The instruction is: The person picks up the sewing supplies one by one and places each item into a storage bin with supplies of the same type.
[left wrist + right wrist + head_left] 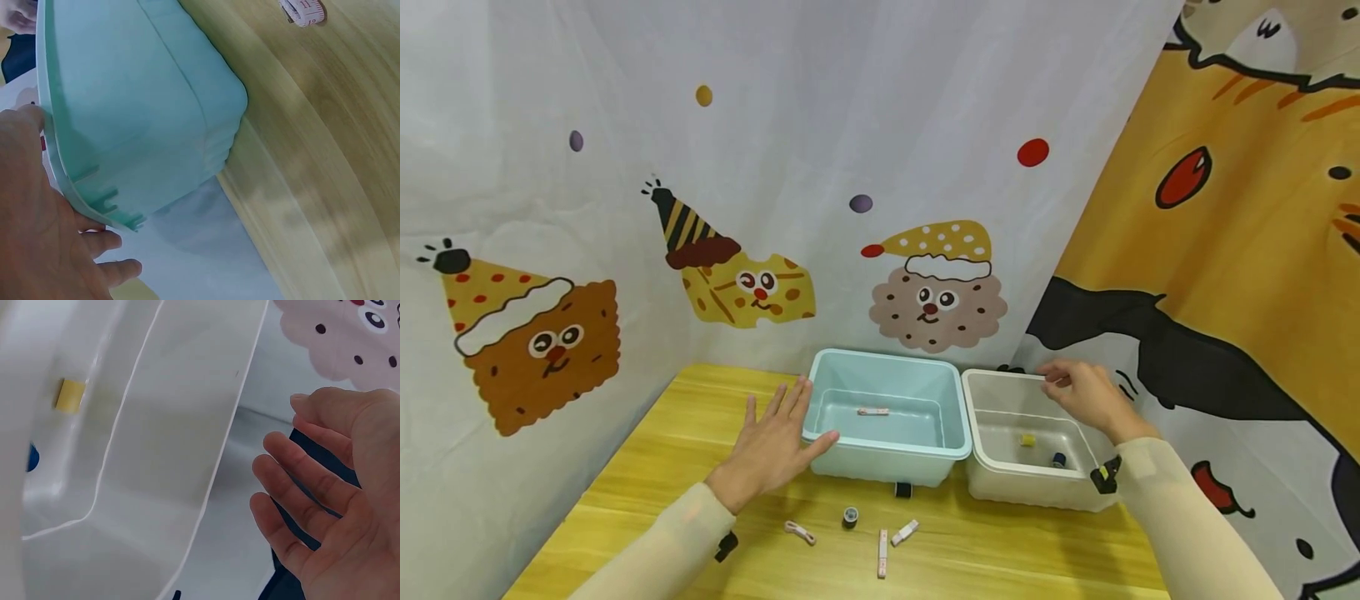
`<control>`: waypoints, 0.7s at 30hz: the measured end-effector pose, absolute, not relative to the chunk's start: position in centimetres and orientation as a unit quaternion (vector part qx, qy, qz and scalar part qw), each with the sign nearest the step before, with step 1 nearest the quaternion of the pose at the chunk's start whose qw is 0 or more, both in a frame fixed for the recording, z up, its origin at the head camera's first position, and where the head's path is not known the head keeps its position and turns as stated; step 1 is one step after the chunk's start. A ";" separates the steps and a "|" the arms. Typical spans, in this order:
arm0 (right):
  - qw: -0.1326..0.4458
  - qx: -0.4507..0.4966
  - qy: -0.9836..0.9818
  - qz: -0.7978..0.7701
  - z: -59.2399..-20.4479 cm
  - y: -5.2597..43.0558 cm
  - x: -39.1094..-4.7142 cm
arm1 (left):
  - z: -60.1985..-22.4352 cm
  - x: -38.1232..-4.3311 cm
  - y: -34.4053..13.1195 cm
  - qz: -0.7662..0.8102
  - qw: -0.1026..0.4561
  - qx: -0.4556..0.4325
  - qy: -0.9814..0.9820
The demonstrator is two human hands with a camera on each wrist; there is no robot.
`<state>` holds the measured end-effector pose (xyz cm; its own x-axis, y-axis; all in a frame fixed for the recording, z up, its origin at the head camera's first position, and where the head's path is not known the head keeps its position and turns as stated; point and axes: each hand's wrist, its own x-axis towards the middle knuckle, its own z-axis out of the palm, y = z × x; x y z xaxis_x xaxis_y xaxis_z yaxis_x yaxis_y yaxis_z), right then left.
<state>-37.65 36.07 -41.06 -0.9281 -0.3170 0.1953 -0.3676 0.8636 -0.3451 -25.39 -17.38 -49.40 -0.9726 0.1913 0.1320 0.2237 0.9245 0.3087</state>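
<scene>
My left hand (767,454), fingers straight and spread, is at the left end of the light blue bin (887,450); in the left wrist view it lies along the bin's rim (56,150). Inside that bin is a white folded measuring tape (872,412) with reddish marks. Above the back right of the off-white bin (1037,492) hovers my right hand (1093,400). Its fingers are loosely bent, and the right wrist view shows nothing in them. A yellow thread spool (1027,440) and a dark blue thread spool (1058,459) lie in the off-white bin.
On the wooden table (722,567) in front lie a looped measuring tape (800,532), two more folded tapes (882,553) and a dark spool (850,517). A black spool (903,490) sits against the blue bin's front. A printed curtain (790,167) hangs behind.
</scene>
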 end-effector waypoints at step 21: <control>0.106 0.220 -0.952 0.184 -41.6 33.4 -34.0 | -49.2 -25.7 -16.9 -0.150 0.044 -0.110 -0.982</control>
